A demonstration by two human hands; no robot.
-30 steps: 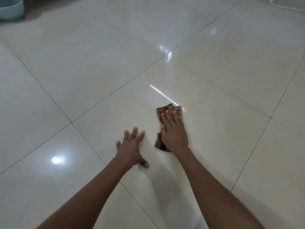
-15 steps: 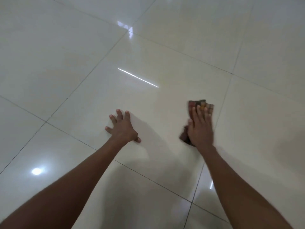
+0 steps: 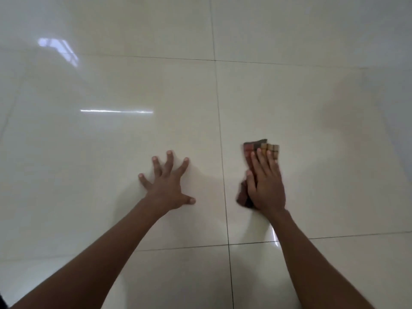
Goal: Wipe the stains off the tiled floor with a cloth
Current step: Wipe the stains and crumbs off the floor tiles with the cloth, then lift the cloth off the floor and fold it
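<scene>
Now right hand (image 3: 266, 186) presses folded brown checked cloth (image 3: 260, 148) flat-fingered onto glossy cream tiled floor (image 3: 111, 152); left hand (image 3: 166, 186) splayed, grasping nothing.

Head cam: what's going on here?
A person is wiping a glossy tiled floor. The right hand presses a folded checked cloth flat on the tile just right of a grout line, fingers straight on top of it. The left hand is splayed on the neighbouring tile, apparently bracing. No stain is visible from this view.
</scene>
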